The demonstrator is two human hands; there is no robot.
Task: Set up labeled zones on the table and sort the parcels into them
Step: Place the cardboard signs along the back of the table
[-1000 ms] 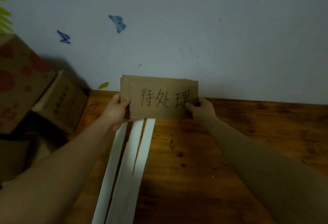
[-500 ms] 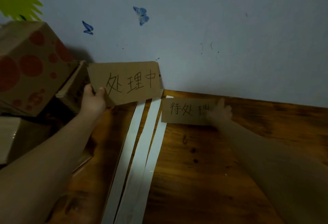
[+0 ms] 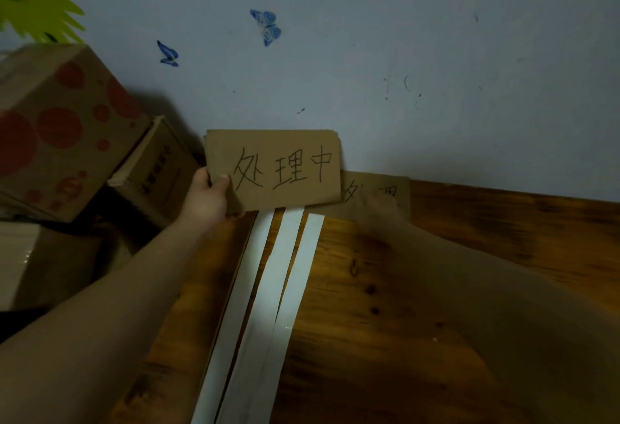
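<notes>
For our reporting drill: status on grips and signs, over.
Left grip holds cardboard sign by its left edge. Right grip blurred, over second sign on table. White strips lie below held sign.

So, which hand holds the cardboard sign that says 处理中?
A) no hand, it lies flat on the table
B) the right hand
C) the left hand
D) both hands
C: the left hand pinches the left edge of the 处理中 sign and holds it up, while the blurred right hand is at the other sign.
</notes>
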